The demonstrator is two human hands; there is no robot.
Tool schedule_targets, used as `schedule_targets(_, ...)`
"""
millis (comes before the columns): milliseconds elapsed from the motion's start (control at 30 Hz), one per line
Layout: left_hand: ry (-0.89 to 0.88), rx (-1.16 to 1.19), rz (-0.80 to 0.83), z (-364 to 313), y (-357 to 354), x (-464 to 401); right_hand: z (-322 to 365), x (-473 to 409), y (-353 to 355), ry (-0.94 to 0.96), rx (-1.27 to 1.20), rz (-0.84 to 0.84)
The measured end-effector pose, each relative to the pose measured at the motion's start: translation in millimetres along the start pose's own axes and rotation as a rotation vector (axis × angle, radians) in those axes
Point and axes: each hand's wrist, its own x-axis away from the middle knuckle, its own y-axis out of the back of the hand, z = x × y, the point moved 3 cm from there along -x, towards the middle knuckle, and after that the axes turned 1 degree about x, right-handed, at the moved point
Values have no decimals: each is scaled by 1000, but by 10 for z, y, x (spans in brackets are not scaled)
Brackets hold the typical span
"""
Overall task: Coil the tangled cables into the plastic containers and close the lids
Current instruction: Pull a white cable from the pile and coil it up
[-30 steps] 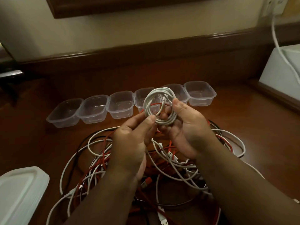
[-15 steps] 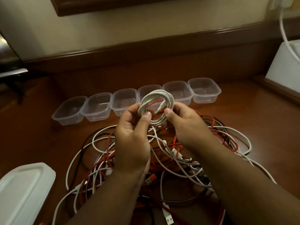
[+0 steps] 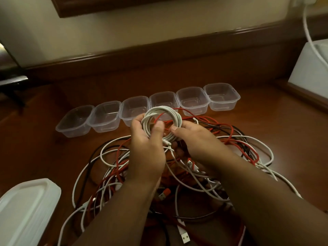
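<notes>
Lowered since prev. frame: white coil (image 3: 162,122), now closer to tangle (image 3: 177,171) beneath both hands. Pinched by left hand (image 3: 147,148) & right hand (image 3: 198,141) at opposite sides, prob. to keep loops from springing. Open containers (image 3: 164,102) just beyond fingertips, ready for drop-in.

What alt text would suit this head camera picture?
Two hands, left hand and right hand, hold a coiled white cable above a tangle of red, white and black cables, before six empty clear plastic containers on a brown wooden table.
</notes>
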Motion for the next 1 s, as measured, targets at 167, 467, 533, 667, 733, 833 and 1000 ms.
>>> schedule_targets(167,-221,-332,97,-107,16,25,32,6,24,55,-22,-6)
schedule_targets(467,-155,-447,335,-58,42,-34,24,6,60,62,137,-177)
schedule_targets(533,-138,-387,331,-66,44,-44,52,17,62,70,144,-180)
schedule_targets(667,-111,-356,282,-94,52,-46,143,67,63,85,276,-179)
schedule_targets(733,-81,-371,264,-109,65,-86,207,94,55,103,302,-186)
schedule_targets(833,-66,-404,274,-212,127,-169,374,115,103,129,369,-198)
schedule_targets(1000,-79,-514,394,-465,241,-384,604,49,244,45,287,-106)
